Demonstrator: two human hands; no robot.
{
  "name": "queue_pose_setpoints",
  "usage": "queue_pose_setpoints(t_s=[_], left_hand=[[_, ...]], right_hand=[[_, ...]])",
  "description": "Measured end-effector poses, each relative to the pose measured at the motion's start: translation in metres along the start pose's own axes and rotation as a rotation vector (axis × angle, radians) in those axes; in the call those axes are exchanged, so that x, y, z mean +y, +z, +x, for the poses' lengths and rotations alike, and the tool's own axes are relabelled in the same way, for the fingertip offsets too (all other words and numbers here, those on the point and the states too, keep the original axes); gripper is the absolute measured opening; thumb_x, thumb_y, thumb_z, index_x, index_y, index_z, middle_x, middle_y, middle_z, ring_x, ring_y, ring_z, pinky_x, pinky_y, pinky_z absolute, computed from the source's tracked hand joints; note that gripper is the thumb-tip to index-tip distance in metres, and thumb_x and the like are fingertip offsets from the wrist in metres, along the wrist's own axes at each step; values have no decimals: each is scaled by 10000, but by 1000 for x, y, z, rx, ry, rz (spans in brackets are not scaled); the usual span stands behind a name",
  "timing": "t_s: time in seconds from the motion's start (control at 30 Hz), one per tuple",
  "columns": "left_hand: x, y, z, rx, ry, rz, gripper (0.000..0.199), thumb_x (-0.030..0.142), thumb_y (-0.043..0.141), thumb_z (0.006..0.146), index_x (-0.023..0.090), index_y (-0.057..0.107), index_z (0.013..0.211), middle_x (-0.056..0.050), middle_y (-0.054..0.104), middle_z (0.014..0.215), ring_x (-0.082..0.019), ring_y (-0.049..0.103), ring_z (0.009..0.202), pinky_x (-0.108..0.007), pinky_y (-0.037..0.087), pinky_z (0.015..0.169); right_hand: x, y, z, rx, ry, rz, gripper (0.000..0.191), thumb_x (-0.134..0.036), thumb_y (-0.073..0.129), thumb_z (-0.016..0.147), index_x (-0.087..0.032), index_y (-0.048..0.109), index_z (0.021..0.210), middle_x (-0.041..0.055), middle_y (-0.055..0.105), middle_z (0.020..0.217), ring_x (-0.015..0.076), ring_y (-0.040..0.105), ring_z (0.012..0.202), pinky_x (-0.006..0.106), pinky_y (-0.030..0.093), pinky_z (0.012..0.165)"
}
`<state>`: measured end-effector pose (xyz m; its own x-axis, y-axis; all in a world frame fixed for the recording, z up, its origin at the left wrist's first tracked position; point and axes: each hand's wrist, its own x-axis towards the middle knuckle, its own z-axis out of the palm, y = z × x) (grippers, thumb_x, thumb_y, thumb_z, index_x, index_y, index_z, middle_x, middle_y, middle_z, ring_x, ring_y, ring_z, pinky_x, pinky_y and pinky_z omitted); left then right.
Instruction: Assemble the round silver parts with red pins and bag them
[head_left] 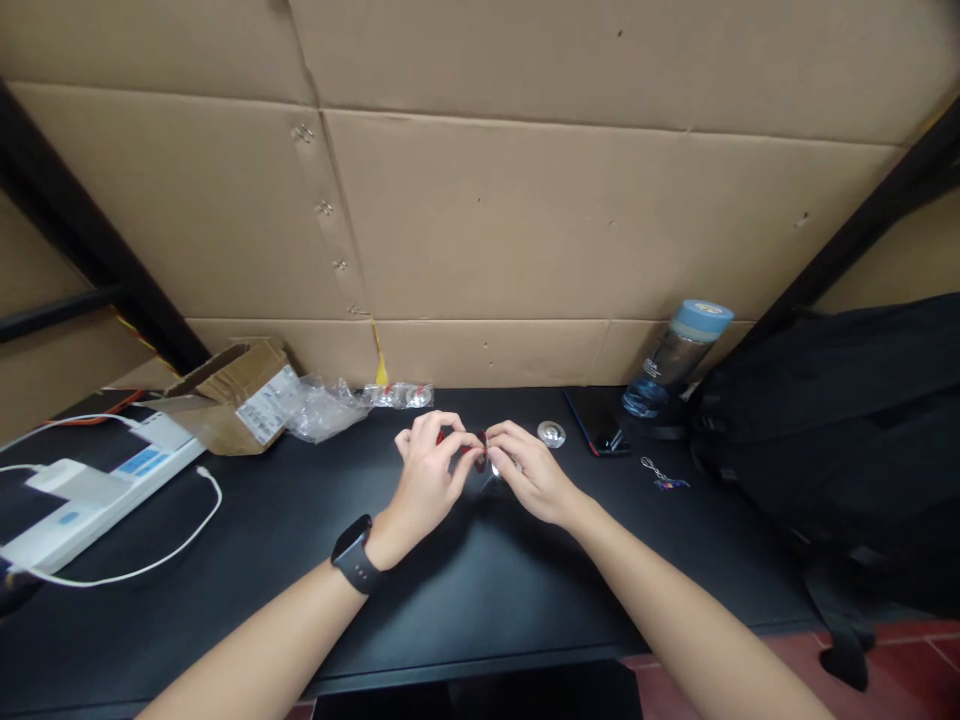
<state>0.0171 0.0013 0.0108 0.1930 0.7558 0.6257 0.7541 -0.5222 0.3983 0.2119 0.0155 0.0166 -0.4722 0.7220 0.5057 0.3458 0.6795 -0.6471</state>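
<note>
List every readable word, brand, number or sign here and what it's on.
"QUA": water bottle, possibly with a letter before it; the smaller line below is too blurred to read.
Shipping label on the cardboard box: print too small.
Blue label on the power strip: too blurred.
Bottle lid: marking unreadable.
Held red piece: nothing legible.

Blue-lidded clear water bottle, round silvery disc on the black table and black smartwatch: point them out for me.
Blue-lidded clear water bottle [669,357], head view: body.
Round silvery disc [551,434], head view: middle.
Black smartwatch [352,539], head view: face.
</note>
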Motion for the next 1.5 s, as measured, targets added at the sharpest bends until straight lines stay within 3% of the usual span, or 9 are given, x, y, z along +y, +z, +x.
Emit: queue_pose_setpoints(t_s=[0.23,0.47,0.53,0.63,0.7,0.83,0.97,1.13,1.5], left_hand=[[2,2,-3,24,65,79,144,267,596,974,271,728,916,-70,650,1091,-277,518,1142,-438,290,890],[2,0,-2,-7,60,11,170,282,539,998,258,698,945,-70,673,1081,-269,541,1149,-448,290,942],[-1,-5,1,-71,50,-95,166,280,520,990,264,661,1078,-73,654,1190,-256,548,1173,-423,315,964],[-7,-13,7,-228,81,-228,467,336,637,878,269,523,1326,-92,606,1334,-275,535,1236,-395,343,989],[-10,-15,10,-303,105,-229,543,373,716,796,276,537,1299,-78,637,1297,-290,544,1229,-395,333,983],[-13,-13,11,-325,101,-164,275,310,711,796,270,639,1058,-29,705,1153,-263,582,1154,-388,303,934],[-14,-8,11,-329,105,-141,260,320,686,840,288,656,1096,-22,704,1181,-258,570,1166,-387,302,917],[-17,-3,7,-380,156,-104,233,353,682,869,290,695,1092,-44,673,1243,-276,519,1212,-413,313,956],[-19,18,-6,-464,145,-89,82,311,689,881,258,714,939,-34,705,1096,-263,507,1148,-433,309,934]], right_hand=[[2,2,-1,-19,-5,-40,212,-249,455,1032,-212,600,882,59,593,977,182,591,902,309,477,836],[4,9,-1,78,37,-20,158,-193,543,947,-211,623,811,37,586,888,156,560,749,282,464,685],[4,10,-1,94,39,-9,138,-186,568,917,-210,627,796,39,582,889,161,565,760,289,474,698],[5,9,-2,80,30,9,115,-169,587,886,-210,651,800,43,578,927,169,578,806,302,491,745],[6,8,-2,60,25,19,108,-155,598,869,-211,662,802,45,575,958,173,586,838,304,495,771],[7,0,0,68,13,-26,109,-125,615,831,-205,653,768,44,557,976,174,584,858,307,490,785],[11,-13,2,84,0,-137,124,-98,633,789,-201,640,718,41,550,981,183,580,878,329,484,823],[17,-14,0,-44,-20,-205,127,-98,647,813,-207,676,754,51,566,1029,203,575,950,367,474,895],[22,-14,-2,-308,3,-204,109,-177,634,915,-213,712,848,45,621,1014,199,585,975,350,483,919]])
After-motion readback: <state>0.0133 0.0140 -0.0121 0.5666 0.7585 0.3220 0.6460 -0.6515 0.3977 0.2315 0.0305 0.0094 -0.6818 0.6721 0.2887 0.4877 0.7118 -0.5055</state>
